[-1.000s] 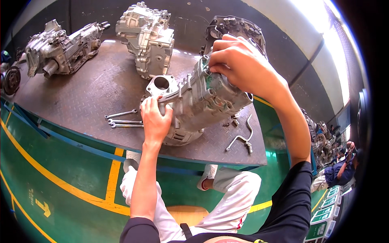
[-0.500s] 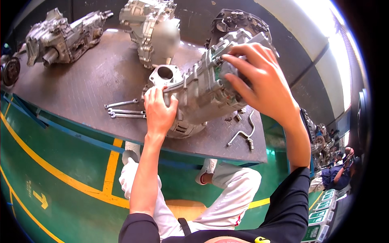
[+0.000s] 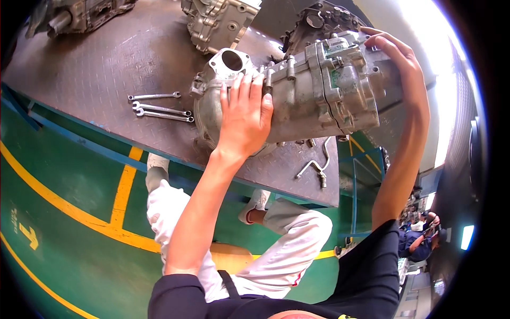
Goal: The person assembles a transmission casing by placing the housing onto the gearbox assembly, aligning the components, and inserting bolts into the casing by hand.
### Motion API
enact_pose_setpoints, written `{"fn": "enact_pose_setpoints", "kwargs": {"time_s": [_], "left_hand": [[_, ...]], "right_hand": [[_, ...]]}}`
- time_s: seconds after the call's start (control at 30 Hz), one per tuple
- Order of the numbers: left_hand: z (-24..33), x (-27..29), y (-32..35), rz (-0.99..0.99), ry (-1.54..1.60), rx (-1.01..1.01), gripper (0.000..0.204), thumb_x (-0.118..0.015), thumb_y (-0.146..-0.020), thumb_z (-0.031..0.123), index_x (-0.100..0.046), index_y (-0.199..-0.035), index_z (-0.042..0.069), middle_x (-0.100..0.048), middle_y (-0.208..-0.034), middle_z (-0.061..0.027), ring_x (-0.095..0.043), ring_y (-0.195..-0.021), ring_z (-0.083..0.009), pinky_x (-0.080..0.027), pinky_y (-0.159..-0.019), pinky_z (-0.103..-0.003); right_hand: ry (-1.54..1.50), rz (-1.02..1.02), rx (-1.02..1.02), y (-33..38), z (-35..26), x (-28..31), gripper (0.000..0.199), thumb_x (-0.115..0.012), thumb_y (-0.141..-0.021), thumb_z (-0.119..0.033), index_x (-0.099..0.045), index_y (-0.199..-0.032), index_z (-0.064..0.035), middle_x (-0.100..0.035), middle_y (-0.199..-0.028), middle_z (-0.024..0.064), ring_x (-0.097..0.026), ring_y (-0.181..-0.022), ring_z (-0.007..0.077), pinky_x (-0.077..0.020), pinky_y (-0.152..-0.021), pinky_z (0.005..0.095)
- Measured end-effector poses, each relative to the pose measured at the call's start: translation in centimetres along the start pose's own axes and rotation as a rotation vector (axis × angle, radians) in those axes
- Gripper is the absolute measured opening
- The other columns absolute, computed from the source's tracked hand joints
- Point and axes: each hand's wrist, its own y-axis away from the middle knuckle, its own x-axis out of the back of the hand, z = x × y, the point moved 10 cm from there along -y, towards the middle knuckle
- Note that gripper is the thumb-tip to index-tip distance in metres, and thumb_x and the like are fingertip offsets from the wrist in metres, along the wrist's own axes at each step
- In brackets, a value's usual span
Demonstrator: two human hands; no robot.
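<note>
A large grey cast-metal gearbox housing [image 3: 319, 90] lies on its side on the steel workbench [image 3: 106, 69]. My left hand [image 3: 243, 117] is spread flat against its bell-shaped left end, fingers pointing up. My right hand [image 3: 396, 64] reaches over the right end of the housing, its fingers curled on the far top edge. Both hands are pressed on the housing.
Three wrenches [image 3: 159, 109] lie on the bench left of the housing. A bent L-shaped tool [image 3: 316, 167] rests near the front edge. More gearbox housings [image 3: 218, 21] stand at the back. Below is green floor with yellow lines [image 3: 122, 196]. Other people [image 3: 419, 234] are far right.
The view has moved closer to the housing. My right hand slid from its top to the far right end. My left hand moved up onto the bell-shaped end.
</note>
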Motion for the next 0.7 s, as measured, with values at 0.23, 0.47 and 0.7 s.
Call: {"fn": "enact_pose_setpoints", "kwargs": {"time_s": [0.23,0.47,0.7], "left_hand": [[-0.2,-0.6,0.6,0.052,-0.049,0.007,0.044,-0.041,-0.102,0.031,-0.047,-0.138,0.006,-0.047,-0.141,-0.0164,-0.037,-0.137,-0.0346,-0.020,-0.115,-0.057],[0.8,-0.8,0.3,0.041,-0.036,0.005,0.045,-0.040,-0.102,0.032,-0.046,-0.138,0.006,-0.047,-0.141,-0.0158,-0.037,-0.136,-0.0335,-0.020,-0.115,-0.057],[0.3,-0.9,0.5,0.073,-0.062,0.009,0.045,-0.038,-0.102,0.030,-0.046,-0.139,0.006,-0.047,-0.140,-0.0163,-0.038,-0.136,-0.0332,-0.019,-0.114,-0.058]], "right_hand": [[0.003,-0.091,0.003,-0.4,0.3,-0.3,0.038,-0.053,-0.096,-0.035,-0.069,-0.112,-0.0041,-0.065,-0.127,0.0074,-0.061,-0.106,0.0160,-0.0463,-0.093,0.0248],[-0.775,-0.109,-0.063,0.4,2.5,4.3,0.057,-0.052,-0.098,-0.045,-0.057,-0.136,-0.0029,-0.058,-0.136,0.0149,-0.061,-0.121,0.0294,-0.0477,-0.099,0.0351],[-0.043,-0.087,-0.027,-1.5,-0.6,0.2,0.053,-0.057,-0.095,-0.039,-0.060,-0.134,-0.0047,-0.059,-0.135,0.0134,-0.059,-0.121,0.0252,-0.0432,-0.103,0.0316]]}}
